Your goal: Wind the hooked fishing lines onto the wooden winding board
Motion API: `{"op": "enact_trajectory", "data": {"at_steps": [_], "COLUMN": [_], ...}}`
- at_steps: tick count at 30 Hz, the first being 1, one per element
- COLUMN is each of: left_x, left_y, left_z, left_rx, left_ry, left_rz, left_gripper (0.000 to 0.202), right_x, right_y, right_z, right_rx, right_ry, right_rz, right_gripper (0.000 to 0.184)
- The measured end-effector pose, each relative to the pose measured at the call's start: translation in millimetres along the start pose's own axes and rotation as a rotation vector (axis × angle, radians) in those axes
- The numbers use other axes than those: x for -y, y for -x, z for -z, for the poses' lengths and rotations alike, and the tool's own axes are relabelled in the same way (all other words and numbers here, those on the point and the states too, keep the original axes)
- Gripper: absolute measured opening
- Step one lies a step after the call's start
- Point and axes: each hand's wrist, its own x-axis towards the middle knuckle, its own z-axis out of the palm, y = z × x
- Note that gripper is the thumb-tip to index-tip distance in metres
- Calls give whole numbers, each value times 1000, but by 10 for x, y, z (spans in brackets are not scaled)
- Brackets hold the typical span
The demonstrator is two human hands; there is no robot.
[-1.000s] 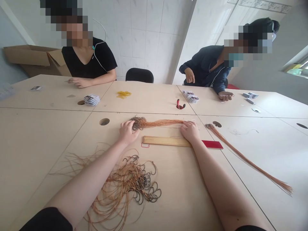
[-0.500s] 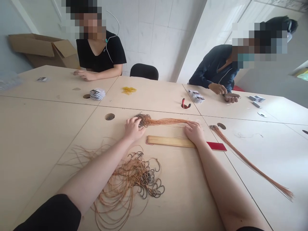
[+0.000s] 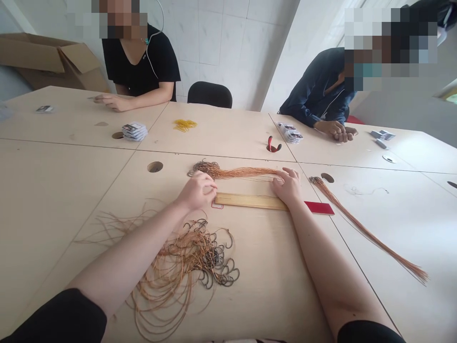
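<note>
A bundle of fish hooks [image 3: 206, 166] tied to long orange-brown cords [image 3: 246, 172] lies across the table ahead of me. My left hand [image 3: 198, 190] is at the near side of the hooks, fingers curled together; what they pinch, if anything, is too small to make out. Over the tail ends of the cords, my right hand [image 3: 287, 186] rests with its fingers spread, above the yellow wooden ruler [image 3: 252, 201]. Nearer to me is a tangled heap of corded hooks [image 3: 200, 257], partly covered by my left forearm.
A second straight hook bundle [image 3: 371, 231] lies to the right, near a red strip [image 3: 319, 208]. Farther back are red-handled pliers [image 3: 274, 144] in a table hole, yellow bands [image 3: 185, 125] and stacked packets [image 3: 134, 132]. Two people sit across the table.
My left hand has drawn back slightly from the hooks and its fingers have curled. My right hand's fingers have lifted and spread somewhat. The view has tilted a little downward.
</note>
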Motion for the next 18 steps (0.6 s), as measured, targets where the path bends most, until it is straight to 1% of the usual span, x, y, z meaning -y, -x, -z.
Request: {"op": "enact_trajectory", "data": {"at_steps": [2,3,4,7,12,18], "left_x": [-158,-223,-275,-344,-330,-388], "left_y": [45,65,82,114,152,190], "left_z": [26,30,28,6,-34,-53], "left_rx": [402,557,594,602,596,596], "left_ry": [122,148,145,140,153,176], "left_rz": [-138,-211,-257,-302,-350,-427], "left_gripper": [15,14,15,19,18,7], "right_x": [7,6,1,-33,-82,3], "right_y": [5,6,6,5,-1,22], "right_z": [5,3,-1,-27,-65,-89], "right_rx": [8,10,7,-16,-22,-10], "right_ry": [-4,-2,0,6,6,0], "right_rz": [1,4,8,26,57,83], "right_gripper": [33,33,33,33,31,31]}}
